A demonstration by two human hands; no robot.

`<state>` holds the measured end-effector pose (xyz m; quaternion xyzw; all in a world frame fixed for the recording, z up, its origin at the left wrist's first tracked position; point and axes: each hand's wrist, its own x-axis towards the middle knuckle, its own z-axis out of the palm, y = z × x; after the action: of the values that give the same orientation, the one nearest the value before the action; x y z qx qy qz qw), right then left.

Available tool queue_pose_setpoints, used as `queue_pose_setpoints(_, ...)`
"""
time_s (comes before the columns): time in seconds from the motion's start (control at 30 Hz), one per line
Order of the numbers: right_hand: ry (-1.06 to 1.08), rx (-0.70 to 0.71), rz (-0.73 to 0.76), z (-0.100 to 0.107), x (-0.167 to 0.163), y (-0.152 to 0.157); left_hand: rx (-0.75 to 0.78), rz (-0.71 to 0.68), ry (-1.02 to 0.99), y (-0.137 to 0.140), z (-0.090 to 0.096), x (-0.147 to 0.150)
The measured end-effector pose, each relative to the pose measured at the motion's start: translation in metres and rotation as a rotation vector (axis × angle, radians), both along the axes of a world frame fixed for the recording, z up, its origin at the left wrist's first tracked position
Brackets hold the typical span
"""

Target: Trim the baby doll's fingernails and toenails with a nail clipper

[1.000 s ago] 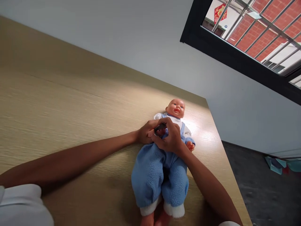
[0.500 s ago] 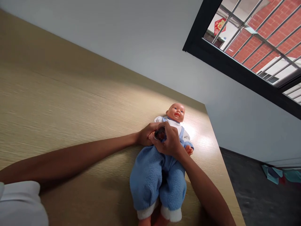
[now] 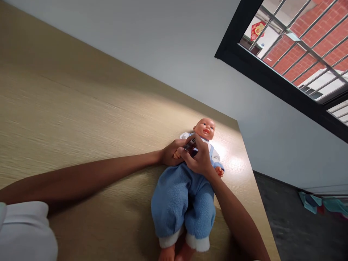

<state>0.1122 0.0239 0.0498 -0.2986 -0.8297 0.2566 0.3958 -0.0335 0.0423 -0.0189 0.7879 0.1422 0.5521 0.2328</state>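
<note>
A baby doll (image 3: 172,199) in fluffy blue overalls and a white top lies on its back on the wooden table, head away from me. My left hand (image 3: 170,149) is closed around the doll's hand (image 3: 177,154) on the left side, with its small fingers showing. Between the thumb and fingers of my right hand (image 3: 201,156) is a small shiny metal nail clipper (image 3: 189,144), held close beside that doll hand. My fingers partly cover the clipper, and whether its jaws touch the doll's fingers cannot be seen.
The wooden table (image 3: 89,119) meets a pale wall (image 3: 152,43) at the back. Its right edge drops to a dark floor (image 3: 288,217), where blue-green items (image 3: 310,202) lie. A dark-framed window (image 3: 228,36) with bars is at the upper right.
My right hand has tilted the nail clipper, so its shiny length now points up and right. The left hand keeps its hold on the doll's hand. The view has shifted slightly.
</note>
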Motion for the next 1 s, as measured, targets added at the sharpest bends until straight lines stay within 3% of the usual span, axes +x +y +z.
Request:
queue_pose_setpoints(0.4, -0.064, 0.142, 0.026, -0.001, 0.000, -0.004, -0.012, -0.033, -0.018, 0.001, -0.002, 0.001)
queue_pose_setpoints(0.57, -0.106, 0.305, 0.039, -0.008, 0.001, -0.003, -0.012, -0.008, 0.002, 0.001, 0.000, 0.000)
queue_pose_setpoints(0.77, 0.036, 0.479, 0.105, -0.013, 0.001, 0.000, -0.068, -0.023, 0.035, 0.001, 0.001, -0.002)
queue_pose_setpoints(1.0, 0.054, 0.542, 0.093, -0.015, -0.003, 0.001, -0.129, -0.060, 0.035, 0.008, -0.010, -0.003)
